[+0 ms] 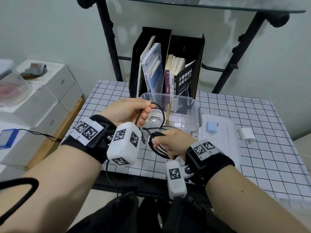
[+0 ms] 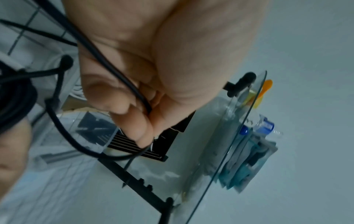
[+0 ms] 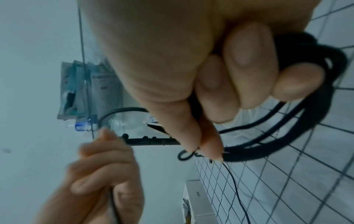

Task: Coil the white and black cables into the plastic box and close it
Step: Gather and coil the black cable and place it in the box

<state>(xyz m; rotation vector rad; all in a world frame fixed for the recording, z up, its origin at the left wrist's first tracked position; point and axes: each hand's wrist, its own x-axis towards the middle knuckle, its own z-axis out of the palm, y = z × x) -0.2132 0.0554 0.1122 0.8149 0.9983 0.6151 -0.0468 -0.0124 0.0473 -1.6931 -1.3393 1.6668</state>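
White cable [image 1: 155, 118] already lies coiled inside the plastic box [image 1: 186, 113], so that half looks done. The black cable [image 1: 157, 145] is mid-wind just in front of the box: the right hand [image 1: 171, 142] curls round the gathered loops while the left hand [image 1: 129, 111] pinches the loose run. The lid [image 1: 220, 132] waits on the surface beside the box.

A home study corner is showing itself: books [image 1: 170, 73] are leaning in a black file rack [image 1: 198, 52], a grid-patterned tabletop [image 1: 269, 148] is sitting under a glass shelf [image 1: 218, 7].
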